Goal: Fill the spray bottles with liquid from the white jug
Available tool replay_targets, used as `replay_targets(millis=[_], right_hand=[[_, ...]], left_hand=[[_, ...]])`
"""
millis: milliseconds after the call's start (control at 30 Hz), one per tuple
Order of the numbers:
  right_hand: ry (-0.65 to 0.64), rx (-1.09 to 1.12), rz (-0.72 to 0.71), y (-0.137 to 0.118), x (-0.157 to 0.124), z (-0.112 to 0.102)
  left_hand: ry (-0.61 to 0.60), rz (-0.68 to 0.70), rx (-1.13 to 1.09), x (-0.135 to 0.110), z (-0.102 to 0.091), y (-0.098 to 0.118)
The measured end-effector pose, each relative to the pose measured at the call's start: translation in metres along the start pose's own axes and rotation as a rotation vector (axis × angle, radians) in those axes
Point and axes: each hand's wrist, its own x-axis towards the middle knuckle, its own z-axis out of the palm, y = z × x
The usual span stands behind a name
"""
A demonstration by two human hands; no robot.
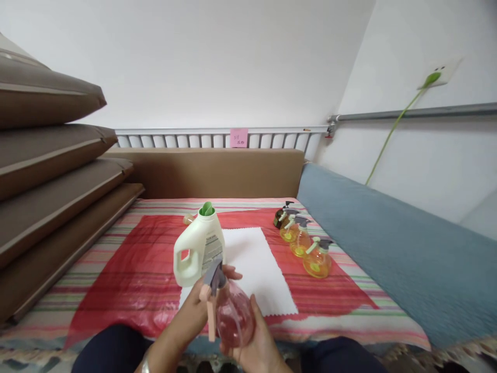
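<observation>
Striped cloth [392, 324] under red sheeting [128, 259]
Left hand [197, 304] and right hand [261, 343] grip a pink spray bottle [235, 317] near a pale jug [200, 242]; four others [300, 243] stand rightward.

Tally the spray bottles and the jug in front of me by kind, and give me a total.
Pink spray bottle: 1
Other spray bottles: 4
Jug: 1
Total: 6
</observation>
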Motion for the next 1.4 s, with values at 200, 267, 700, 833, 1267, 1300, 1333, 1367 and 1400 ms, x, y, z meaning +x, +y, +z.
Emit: replay_targets(millis=[200,267,700,833,1267,1300,1333,1367,1400], right_hand=[[0.117,-0.038,-0.220,-0.001,0.000,0.003],[0.146,-0.041,-0.265,-0.003,-0.001,0.004],[0.183,-0.015,-0.242,-0.005,-0.002,-0.003],[0.190,-0.018,-0.252,-0.006,-0.004,0.000],[0.213,-0.020,-0.229,-0.005,-0.002,0.001],[0.210,-0.024,-0.225,-0.005,-0.002,0.001],[0.205,-0.025,-0.221,-0.005,-0.002,0.001],[0.201,-0.024,-0.217,-0.005,-0.002,0.001],[0.197,-0.023,-0.217,-0.005,-0.002,0.001]], left_hand=[[0.191,0.035,0.137,-0.002,0.014,-0.011],[0.206,0.041,0.155,-0.002,0.015,-0.016],[0.166,0.069,0.066,0.005,0.013,-0.022],[0.083,0.025,0.038,0.004,0.008,-0.021],[0.184,0.023,0.070,0.005,0.003,-0.021],[0.216,0.044,0.074,0.005,0.003,-0.022],[0.231,0.053,0.083,0.005,0.003,-0.022],[0.233,0.051,0.097,0.004,0.003,-0.021],[0.221,0.042,0.111,0.003,0.004,-0.021]])
